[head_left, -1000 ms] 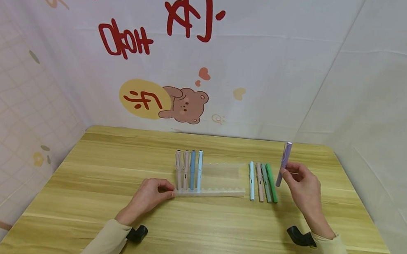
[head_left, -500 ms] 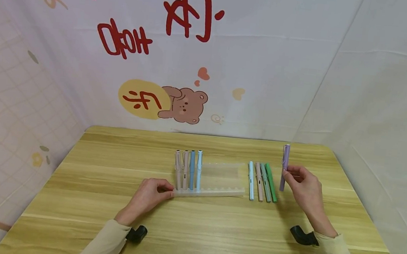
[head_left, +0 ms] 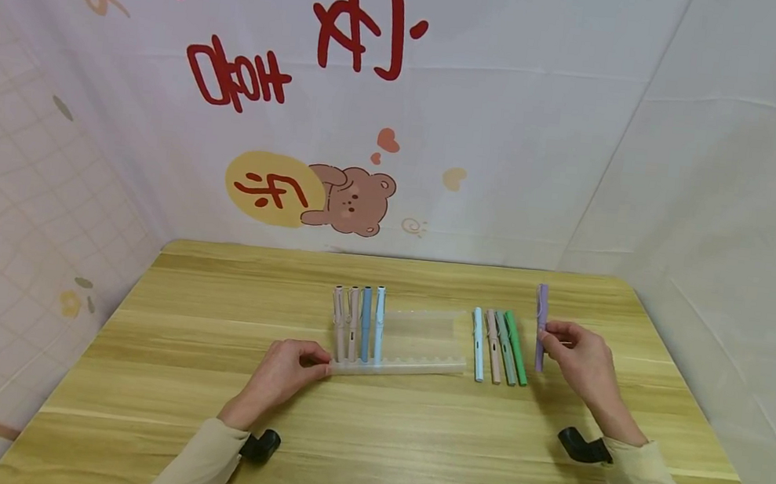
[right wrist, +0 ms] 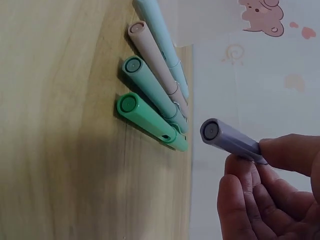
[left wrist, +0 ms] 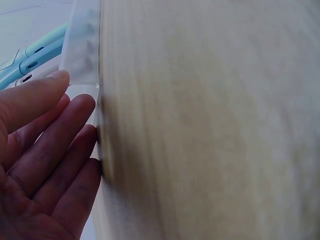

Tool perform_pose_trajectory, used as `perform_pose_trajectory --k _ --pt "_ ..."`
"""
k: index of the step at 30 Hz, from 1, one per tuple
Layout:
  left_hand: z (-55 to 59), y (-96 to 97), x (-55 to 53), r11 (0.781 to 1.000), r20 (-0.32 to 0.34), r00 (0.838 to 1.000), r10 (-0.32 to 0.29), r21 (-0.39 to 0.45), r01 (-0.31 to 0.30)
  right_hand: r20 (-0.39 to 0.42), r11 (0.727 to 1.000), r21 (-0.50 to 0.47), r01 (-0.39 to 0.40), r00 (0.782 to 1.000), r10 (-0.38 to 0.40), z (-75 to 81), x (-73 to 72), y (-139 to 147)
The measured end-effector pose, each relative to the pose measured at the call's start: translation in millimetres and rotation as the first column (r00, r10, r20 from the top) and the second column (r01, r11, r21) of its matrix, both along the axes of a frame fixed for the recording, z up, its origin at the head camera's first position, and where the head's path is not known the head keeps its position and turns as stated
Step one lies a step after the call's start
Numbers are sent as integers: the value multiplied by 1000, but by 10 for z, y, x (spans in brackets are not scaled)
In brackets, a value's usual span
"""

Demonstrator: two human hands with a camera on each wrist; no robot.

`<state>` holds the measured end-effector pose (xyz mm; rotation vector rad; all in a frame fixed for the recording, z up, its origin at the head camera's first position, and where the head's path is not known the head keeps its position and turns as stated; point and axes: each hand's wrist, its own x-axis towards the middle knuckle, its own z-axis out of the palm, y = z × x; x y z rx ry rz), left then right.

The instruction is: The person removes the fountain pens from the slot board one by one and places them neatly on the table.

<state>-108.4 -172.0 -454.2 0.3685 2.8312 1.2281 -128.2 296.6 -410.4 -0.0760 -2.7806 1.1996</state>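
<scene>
purple pen [head_left: 542, 309] drops a little over the last second on my feed, and its earlier lean is nearly gone: it now stands close to upright. the right hand [head_left: 581, 365] pinches it between thumb and fingertips, a narrow grip. the pen is just to the right of the green pen [head_left: 516, 349], apart from it; i cannot tell whether its lower end meets the table [head_left: 409, 449].

the left hand [head_left: 289, 374] pinches the near left corner of the clear rack [head_left: 417, 368], as it did a second ago, and the four standing pens [head_left: 366, 326] there keep their places. the light blue pen [head_left: 478, 344], pinkish pen [head_left: 494, 347] and grey-green pen [head_left: 506, 349] lie unmoved beside the green one.

for the work in hand, i judge the change small: the purple pen is lower and straighter, yet well apart from the rack.
</scene>
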Motion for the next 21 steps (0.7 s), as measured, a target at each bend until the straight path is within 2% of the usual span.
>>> perform_pose_trajectory --k 8,13,21 --pt "-11 -2 -2 1000 6 1000 5 2 -5 107 995 -70 -71 991 78 -41 -51 63" --pt "-16 0 -3 1000 1 1000 0 0 0 176 989 -120 -85 979 105 -81 -79 89" --pt "-21 -1 1 1000 -4 1000 3 -11 -3 231 970 -221 -99 961 151 -186 -133 147"
